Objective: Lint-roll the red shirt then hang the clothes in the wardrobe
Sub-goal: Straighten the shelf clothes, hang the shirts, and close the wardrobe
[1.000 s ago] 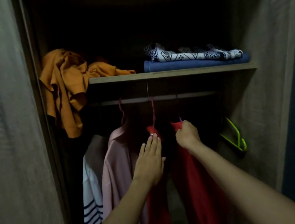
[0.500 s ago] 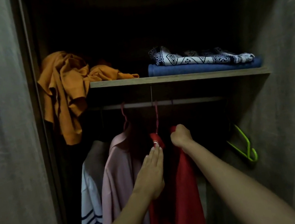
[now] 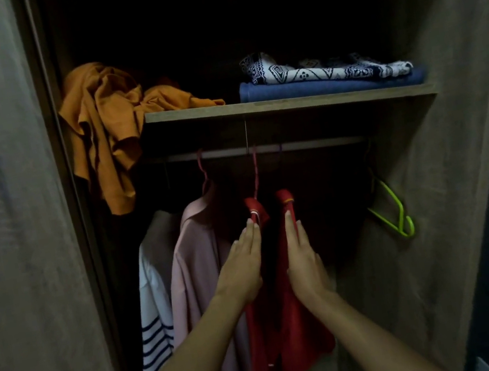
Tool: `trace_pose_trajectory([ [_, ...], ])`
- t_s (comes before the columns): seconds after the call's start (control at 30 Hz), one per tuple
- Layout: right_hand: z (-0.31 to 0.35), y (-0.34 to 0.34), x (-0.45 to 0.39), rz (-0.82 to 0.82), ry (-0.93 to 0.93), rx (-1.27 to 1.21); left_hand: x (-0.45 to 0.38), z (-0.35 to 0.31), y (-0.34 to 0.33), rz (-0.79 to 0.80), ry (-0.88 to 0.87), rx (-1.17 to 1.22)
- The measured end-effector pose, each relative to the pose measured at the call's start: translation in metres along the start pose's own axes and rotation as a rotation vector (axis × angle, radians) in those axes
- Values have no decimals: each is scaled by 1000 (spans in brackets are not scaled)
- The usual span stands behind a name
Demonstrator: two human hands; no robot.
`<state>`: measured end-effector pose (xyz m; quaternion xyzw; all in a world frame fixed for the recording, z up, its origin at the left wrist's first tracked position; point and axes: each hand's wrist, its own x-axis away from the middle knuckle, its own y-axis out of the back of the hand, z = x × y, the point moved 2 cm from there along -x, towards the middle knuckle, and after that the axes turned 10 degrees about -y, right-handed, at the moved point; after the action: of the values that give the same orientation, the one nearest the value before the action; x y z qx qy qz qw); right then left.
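shelf (image 3: 288, 105): orange cloth (image 3: 108, 124), perhaps folded clothes (image 3: 329, 80)

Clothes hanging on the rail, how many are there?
3: striped white top leftmost, pink shirt beside it, red shirt between both hands. More may hide in the dark.

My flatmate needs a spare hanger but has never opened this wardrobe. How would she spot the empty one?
Look under the shelf at the rail, then follow it to its far right end by the side wall. There hangs the green hanger, the only bare one; the rest carry shirts.

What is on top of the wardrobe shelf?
On the shelf: a crumpled orange garment spilling over its left end, and a patterned cloth stacked on a folded blue one. Anything behind is lost in darkness.
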<state>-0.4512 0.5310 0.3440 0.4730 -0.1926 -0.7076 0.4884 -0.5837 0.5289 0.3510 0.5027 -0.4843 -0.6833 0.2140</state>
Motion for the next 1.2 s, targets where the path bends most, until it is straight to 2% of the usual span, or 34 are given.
trace_pose_trajectory([
  [0.1, 5, 10, 7, -95, -21, -61, 8, -7, 7, 0, -8, 13],
  [0.13, 10, 18, 6, -139, -10, -110, 10, -7, 16, -58, -7, 34],
  [0.3, 84, 103, -14, -339, 258, -319, 16, 18, 123, -570, -80, -85],
  [0.37, 129, 139, -24, -403, 391, -358, 20, 30, 178, -700, -86, -134],
  [0.43, 174, 161, -41, -397, 475, -361, 20, 44, 224, -778, -63, -188],
  [0.57, 252, 167, -92, -235, 509, -255, 5, 84, 275, -691, 83, -225],
  [0.7, 281, 144, -135, 51, 399, -171, -14, 117, 288, -394, 286, -176],
  [0.77, 282, 133, -138, 115, 341, -96, -20, 123, 289, -304, 341, -132],
  [0.87, 282, 127, -137, 134, 331, 30, -26, 124, 290, -300, 409, -152],
  [0.97, 282, 128, -140, 157, 332, -47, -25, 124, 294, -336, 456, -91],
  [1.1, 281, 131, -139, 174, 315, -99, -24, 134, 302, -440, 427, 31],
  [1.2, 279, 138, -136, 150, 365, -124, -16, 133, 305, -403, 432, 106],
])
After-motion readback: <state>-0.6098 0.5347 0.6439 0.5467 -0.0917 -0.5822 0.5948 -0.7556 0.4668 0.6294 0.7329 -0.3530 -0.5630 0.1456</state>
